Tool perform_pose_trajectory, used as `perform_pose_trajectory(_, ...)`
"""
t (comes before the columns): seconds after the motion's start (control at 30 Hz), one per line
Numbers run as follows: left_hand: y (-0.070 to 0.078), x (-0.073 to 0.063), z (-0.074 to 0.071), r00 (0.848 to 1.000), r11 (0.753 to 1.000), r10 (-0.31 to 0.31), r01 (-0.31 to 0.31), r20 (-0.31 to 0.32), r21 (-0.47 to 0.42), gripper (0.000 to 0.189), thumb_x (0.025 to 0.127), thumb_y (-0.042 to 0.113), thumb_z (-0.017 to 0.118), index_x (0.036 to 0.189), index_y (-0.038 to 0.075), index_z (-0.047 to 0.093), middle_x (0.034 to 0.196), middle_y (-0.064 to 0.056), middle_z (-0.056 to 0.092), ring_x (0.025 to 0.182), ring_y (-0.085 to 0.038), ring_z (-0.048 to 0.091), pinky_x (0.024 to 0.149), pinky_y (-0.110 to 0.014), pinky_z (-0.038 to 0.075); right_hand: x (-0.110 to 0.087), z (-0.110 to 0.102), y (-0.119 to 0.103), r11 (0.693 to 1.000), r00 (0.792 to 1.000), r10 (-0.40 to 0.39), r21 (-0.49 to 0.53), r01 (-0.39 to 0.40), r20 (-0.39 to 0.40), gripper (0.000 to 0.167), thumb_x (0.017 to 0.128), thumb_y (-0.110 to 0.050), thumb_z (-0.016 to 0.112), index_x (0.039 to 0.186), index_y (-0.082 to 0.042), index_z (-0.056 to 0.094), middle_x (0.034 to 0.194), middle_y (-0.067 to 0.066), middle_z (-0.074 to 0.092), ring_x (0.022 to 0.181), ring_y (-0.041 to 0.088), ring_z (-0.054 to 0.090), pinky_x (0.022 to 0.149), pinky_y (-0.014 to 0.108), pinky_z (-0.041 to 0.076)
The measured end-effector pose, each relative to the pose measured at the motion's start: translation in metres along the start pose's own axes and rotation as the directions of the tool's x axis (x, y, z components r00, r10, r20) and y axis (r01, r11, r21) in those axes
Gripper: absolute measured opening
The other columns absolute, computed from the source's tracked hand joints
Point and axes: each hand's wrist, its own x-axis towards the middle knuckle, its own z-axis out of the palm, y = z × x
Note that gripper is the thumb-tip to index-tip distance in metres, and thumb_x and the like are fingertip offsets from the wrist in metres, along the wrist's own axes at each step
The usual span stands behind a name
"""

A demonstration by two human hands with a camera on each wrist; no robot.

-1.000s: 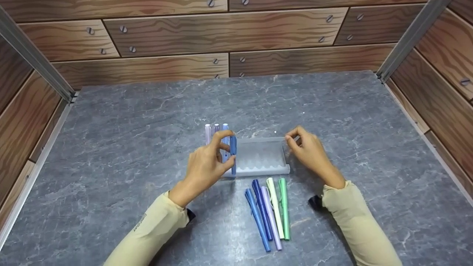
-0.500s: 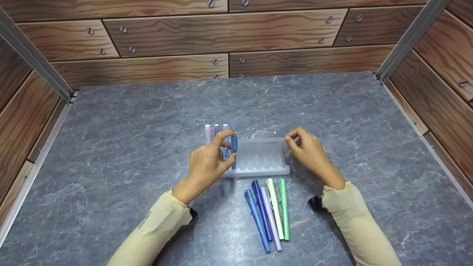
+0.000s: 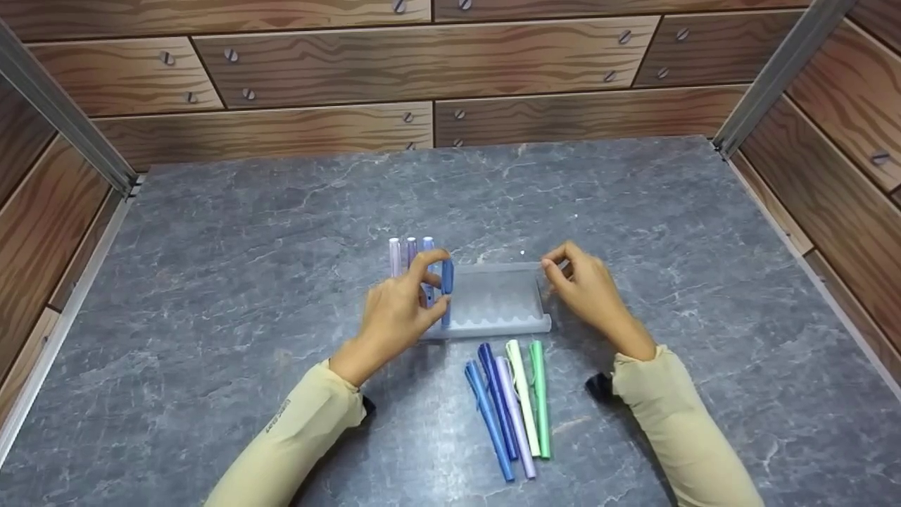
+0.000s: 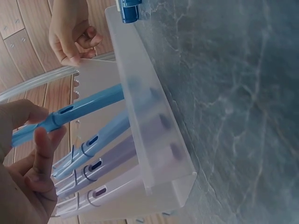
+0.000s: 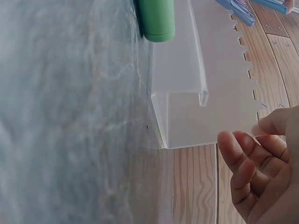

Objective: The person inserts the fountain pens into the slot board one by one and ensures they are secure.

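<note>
Fingers of the left hand (image 3: 394, 310) are narrow, pinching an upright-leaning blue pen (image 3: 448, 277); those of the right hand (image 3: 590, 287) are likewise narrow, pinching one corner of a clear rack (image 3: 496, 328) at its 2 o'clock. The grey counter (image 3: 281, 232) carries the whole arrangement. The rack rests on it, steadied at that corner alone; should the pinch slacken while the held pen is pressed, the rack would probably skid or swing.

Toward 6 o'clock of the rack lie five loose pens, close together: a second blue pen (image 3: 490, 421), a dark blue pen (image 3: 499, 400), a lilac pen (image 3: 516, 418), a pale green pen (image 3: 525, 398) and a green pen (image 3: 541, 400). A forearm drawn back low toward 6 o'clock could brush and scatter them.

Toward 10 o'clock, a pale lilac pen (image 3: 395, 257), a purple pen (image 3: 412, 255) and a light blue pen (image 3: 429, 246) lean side by side in the rack. The held pen stands just beside them, on their 3 o'clock side; a careless knuckle might dislodge the light blue one.

In the left wrist view, the held pen's lower end passes behind the front lip (image 4: 154, 121). Whether its shaft touches the notched edge (image 5: 242, 58) cannot be told; released out of line with a notch, it would likely roll sideways.
</note>
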Motion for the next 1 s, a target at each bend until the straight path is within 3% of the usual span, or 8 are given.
perform_pose_trajectory(0.3, 0.001, 0.0, 0.0, 0.997, 0.999, -0.048, 0.048, 0.059, 0.006, 0.055, 0.08, 0.016, 0.075, 0.125, 0.027, 0.045, 0.091, 0.002, 0.075, 0.063, -0.011, 0.065, 0.048, -0.029, 0.047, 0.0, 0.0, 0.0, 1.0, 1.0, 0.005, -0.005, -0.006, -0.002, 0.011, 0.094, -0.011, 0.06, 0.095, -0.001, 0.063, 0.087, 0.013, 0.069, 0.063, 0.025, 0.066, 0.054, 0.018, 0.043)
perform_pose_trajectory(0.5, 0.002, 0.002, 0.001, 0.99, 0.995, -0.098, 0.098, 0.103, 0.008, 0.056, 0.081, 0.016, 0.074, 0.127, 0.028, 0.045, 0.095, 0.001, 0.075, 0.077, -0.021, 0.069, 0.055, -0.036, 0.051, 0.0, 0.0, 0.001, 1.0, 1.0, 0.001, -0.017, -0.001, -0.003, 0.012, 0.094, -0.013, 0.06, 0.096, -0.002, 0.063, 0.087, 0.012, 0.069, 0.064, 0.025, 0.065, 0.055, 0.019, 0.043)
perform_pose_trajectory(0.63, 0.003, 0.004, 0.001, 0.984, 0.991, -0.131, 0.129, 0.121, 0.026, 0.056, 0.081, 0.018, 0.074, 0.128, 0.03, 0.046, 0.097, 0.002, 0.074, 0.082, -0.02, 0.065, 0.057, -0.035, 0.05, 0.0, 0.001, 0.001, 1.0, 1.0, 0.0, -0.019, 0.0, -0.004, 0.012, 0.094, -0.013, 0.06, 0.096, -0.001, 0.062, 0.087, 0.013, 0.069, 0.064, 0.025, 0.065, 0.055, 0.019, 0.044)
perform_pose_trajectory(0.87, 0.002, 0.009, 0.001, 0.987, 0.99, -0.127, 0.12, 0.098, 0.075, 0.056, 0.079, 0.019, 0.077, 0.129, 0.026, 0.052, 0.089, 0.006, 0.065, 0.075, -0.014, 0.056, 0.054, -0.029, 0.046, 0.0, 0.001, 0.0, 1.0, 1.0, 0.017, -0.004, -0.017, 0.015, 0.012, 0.094, -0.012, 0.06, 0.096, -0.001, 0.062, 0.088, 0.013, 0.069, 0.065, 0.026, 0.066, 0.055, 0.018, 0.043)
perform_pose_trajectory(1.0, 0.002, 0.013, 0.0, 0.983, 0.984, -0.156, 0.145, 0.098, 0.103, 0.057, 0.079, 0.021, 0.077, 0.13, 0.028, 0.052, 0.085, 0.006, 0.061, 0.07, -0.012, 0.052, 0.051, -0.027, 0.043, 0.0, 0.0, -0.001, 1.0, 1.0, 0.016, 0.003, -0.016, 0.011, 0.011, 0.094, -0.012, 0.06, 0.096, -0.001, 0.062, 0.088, 0.013, 0.069, 0.063, 0.026, 0.066, 0.054, 0.017, 0.044)
